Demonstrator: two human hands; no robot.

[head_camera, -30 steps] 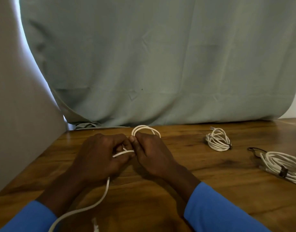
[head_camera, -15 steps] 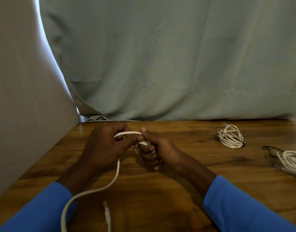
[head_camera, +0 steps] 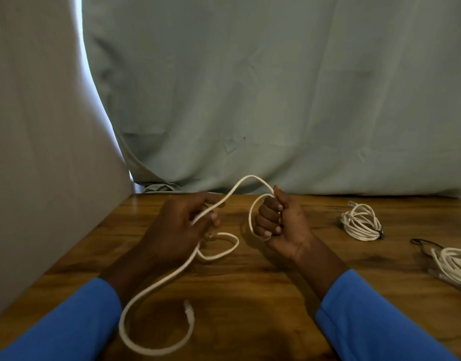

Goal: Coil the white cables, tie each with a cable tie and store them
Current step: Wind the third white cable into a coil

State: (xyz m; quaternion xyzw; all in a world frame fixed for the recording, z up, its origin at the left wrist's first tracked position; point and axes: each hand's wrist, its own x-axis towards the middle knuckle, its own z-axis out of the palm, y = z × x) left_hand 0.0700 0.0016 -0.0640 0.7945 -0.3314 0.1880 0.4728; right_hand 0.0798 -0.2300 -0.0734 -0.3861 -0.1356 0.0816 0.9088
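White cable (head_camera: 250, 176) hidden within right hand (head_camera: 282, 222), edge coil (head_camera: 450, 264) cropped, possibly tied

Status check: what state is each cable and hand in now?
Cable in hand: partly coiled, untied, tail loose.
Left hand: holds the cable's run.
Right hand: grips the formed loop.
Far coil: coiled, dark tie on.
Edge coil: coiled, dark band on, partly out of frame.

Bright blue long sleeves (head_camera: 68, 324)
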